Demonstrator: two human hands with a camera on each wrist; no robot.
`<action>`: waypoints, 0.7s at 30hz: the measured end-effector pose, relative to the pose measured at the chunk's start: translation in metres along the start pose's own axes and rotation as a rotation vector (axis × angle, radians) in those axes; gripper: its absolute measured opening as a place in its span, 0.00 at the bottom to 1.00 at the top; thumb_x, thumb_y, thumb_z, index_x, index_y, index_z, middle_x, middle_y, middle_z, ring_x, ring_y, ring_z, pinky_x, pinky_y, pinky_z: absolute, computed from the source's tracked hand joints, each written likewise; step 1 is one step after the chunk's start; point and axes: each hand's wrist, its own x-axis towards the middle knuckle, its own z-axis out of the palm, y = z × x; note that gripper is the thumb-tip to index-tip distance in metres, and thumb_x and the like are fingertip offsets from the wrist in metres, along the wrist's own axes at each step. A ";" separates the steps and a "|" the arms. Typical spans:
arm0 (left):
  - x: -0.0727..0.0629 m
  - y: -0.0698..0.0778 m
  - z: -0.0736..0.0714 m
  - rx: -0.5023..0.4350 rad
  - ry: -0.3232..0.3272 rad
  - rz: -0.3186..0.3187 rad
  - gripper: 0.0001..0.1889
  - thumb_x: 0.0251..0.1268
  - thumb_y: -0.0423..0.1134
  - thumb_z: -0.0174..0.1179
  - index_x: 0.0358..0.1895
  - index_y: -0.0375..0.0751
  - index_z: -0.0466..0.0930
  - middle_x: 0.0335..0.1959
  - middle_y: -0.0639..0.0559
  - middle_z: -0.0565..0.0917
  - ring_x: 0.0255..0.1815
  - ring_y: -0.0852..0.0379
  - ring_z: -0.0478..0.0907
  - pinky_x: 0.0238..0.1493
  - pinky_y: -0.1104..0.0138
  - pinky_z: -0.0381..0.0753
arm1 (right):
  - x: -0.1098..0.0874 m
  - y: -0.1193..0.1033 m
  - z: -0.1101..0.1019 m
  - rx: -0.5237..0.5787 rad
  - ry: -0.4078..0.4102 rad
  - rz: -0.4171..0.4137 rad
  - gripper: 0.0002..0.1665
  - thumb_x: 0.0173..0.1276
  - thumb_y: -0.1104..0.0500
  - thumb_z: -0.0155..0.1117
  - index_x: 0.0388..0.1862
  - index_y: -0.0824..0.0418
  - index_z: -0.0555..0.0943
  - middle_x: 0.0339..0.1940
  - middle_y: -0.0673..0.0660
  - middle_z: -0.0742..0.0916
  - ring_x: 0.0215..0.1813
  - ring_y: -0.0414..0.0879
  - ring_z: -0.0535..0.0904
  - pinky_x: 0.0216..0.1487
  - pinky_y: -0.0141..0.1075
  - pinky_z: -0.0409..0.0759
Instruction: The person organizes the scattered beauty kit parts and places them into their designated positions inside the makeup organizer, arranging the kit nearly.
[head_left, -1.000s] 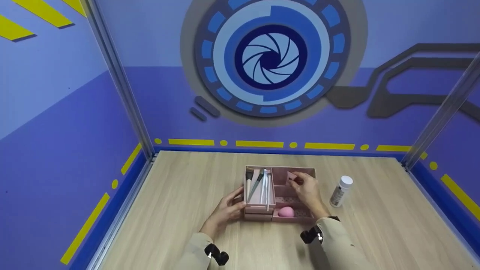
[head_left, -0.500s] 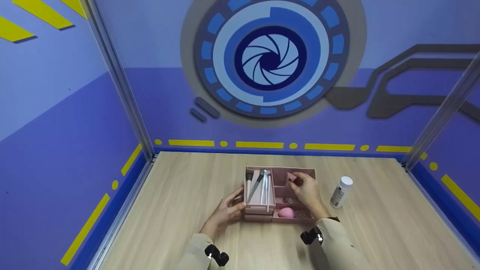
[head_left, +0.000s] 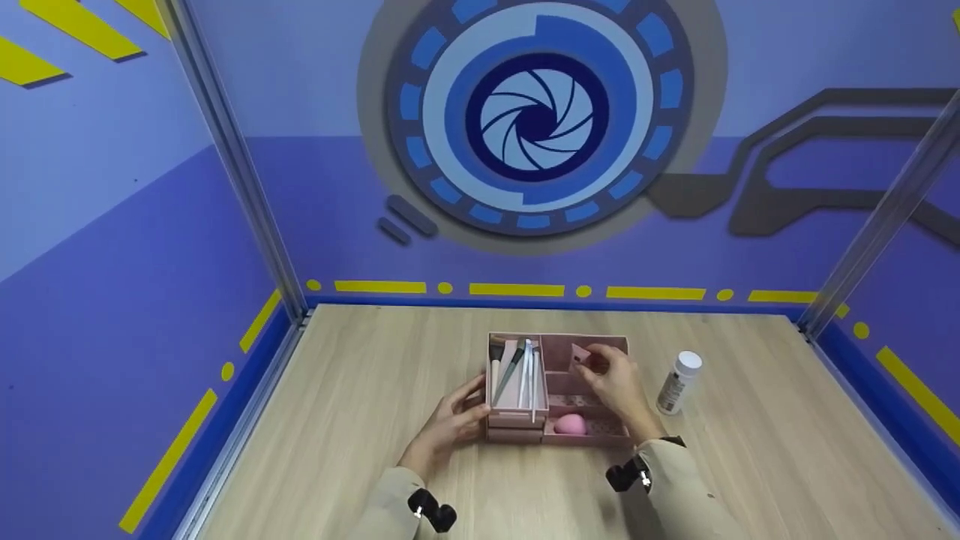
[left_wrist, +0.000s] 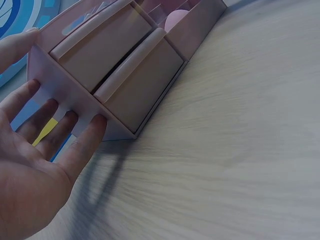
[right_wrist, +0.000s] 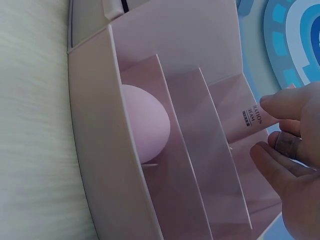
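Note:
A pink makeup organizer (head_left: 516, 435) stands on the table, with two drawers (left_wrist: 142, 82) on its left and dividers on its right. My left hand (head_left: 450, 424) touches its left side; in the left wrist view the fingers are fairly straight, fingertips on the side panel and thumb at the top edge. My right hand (head_left: 616, 384) pinches a pink cream tube (right_wrist: 242, 112) with printed lettering at the rear right compartment. The tube's upper end lies between thumb and fingers. A pink makeup sponge (right_wrist: 145, 125) sits in the front right compartment. Makeup brushes (head_left: 516, 373) fill the top left tray.
To the right of the organizer, a white bottle (head_left: 679, 384) with a white cap stands on the wooden table (head_left: 360, 375). Patterned blue and purple walls (head_left: 315, 210) enclose the table at the back and sides.

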 end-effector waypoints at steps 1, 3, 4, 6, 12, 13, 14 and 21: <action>0.000 0.000 0.000 0.002 0.001 0.001 0.38 0.66 0.40 0.61 0.77 0.44 0.53 0.74 0.34 0.61 0.66 0.47 0.71 0.67 0.50 0.68 | 0.000 0.000 -0.001 0.000 -0.001 0.005 0.21 0.51 0.60 0.77 0.45 0.63 0.84 0.41 0.62 0.87 0.45 0.56 0.83 0.50 0.50 0.80; 0.000 0.000 0.000 0.002 0.002 0.000 0.39 0.66 0.40 0.61 0.77 0.44 0.53 0.74 0.34 0.61 0.66 0.46 0.71 0.67 0.50 0.69 | -0.001 0.001 -0.004 0.001 -0.004 0.009 0.22 0.51 0.59 0.78 0.46 0.63 0.84 0.42 0.62 0.87 0.46 0.56 0.83 0.50 0.50 0.79; 0.000 0.000 0.000 0.000 0.002 -0.002 0.38 0.66 0.40 0.61 0.77 0.45 0.53 0.74 0.34 0.61 0.66 0.45 0.71 0.66 0.50 0.69 | -0.001 0.001 -0.006 0.002 -0.007 0.011 0.22 0.51 0.60 0.78 0.46 0.62 0.84 0.42 0.62 0.87 0.46 0.56 0.83 0.50 0.50 0.79; 0.000 0.000 0.000 -0.001 -0.002 -0.002 0.39 0.66 0.40 0.62 0.77 0.44 0.53 0.74 0.34 0.61 0.66 0.47 0.71 0.65 0.51 0.71 | -0.002 0.003 -0.009 0.004 -0.008 0.010 0.22 0.51 0.60 0.77 0.46 0.62 0.84 0.42 0.61 0.87 0.46 0.56 0.83 0.50 0.50 0.79; 0.001 -0.001 -0.001 0.002 -0.022 0.019 0.38 0.67 0.39 0.61 0.77 0.43 0.54 0.73 0.33 0.62 0.66 0.49 0.70 0.63 0.53 0.73 | -0.003 0.005 -0.018 0.042 -0.025 0.027 0.23 0.52 0.59 0.78 0.48 0.62 0.83 0.43 0.61 0.87 0.46 0.55 0.83 0.49 0.49 0.80; 0.001 -0.002 -0.001 0.002 -0.023 0.021 0.38 0.67 0.39 0.61 0.77 0.43 0.54 0.73 0.33 0.62 0.66 0.49 0.70 0.63 0.53 0.73 | -0.003 0.005 -0.020 0.048 -0.026 0.029 0.24 0.51 0.59 0.78 0.49 0.62 0.83 0.44 0.61 0.87 0.47 0.55 0.83 0.50 0.50 0.80; 0.001 -0.002 -0.001 0.000 -0.021 0.019 0.38 0.66 0.39 0.61 0.77 0.43 0.54 0.73 0.33 0.62 0.66 0.49 0.70 0.63 0.53 0.73 | -0.003 0.005 -0.022 0.050 -0.028 0.031 0.25 0.52 0.59 0.78 0.49 0.62 0.83 0.44 0.62 0.87 0.47 0.56 0.83 0.51 0.50 0.79; 0.001 -0.002 -0.001 -0.023 -0.015 0.013 0.39 0.64 0.39 0.63 0.77 0.46 0.55 0.73 0.34 0.62 0.64 0.49 0.73 0.63 0.53 0.73 | -0.001 0.005 -0.036 0.063 -0.006 0.008 0.26 0.52 0.62 0.77 0.51 0.65 0.82 0.44 0.64 0.87 0.48 0.58 0.83 0.52 0.51 0.80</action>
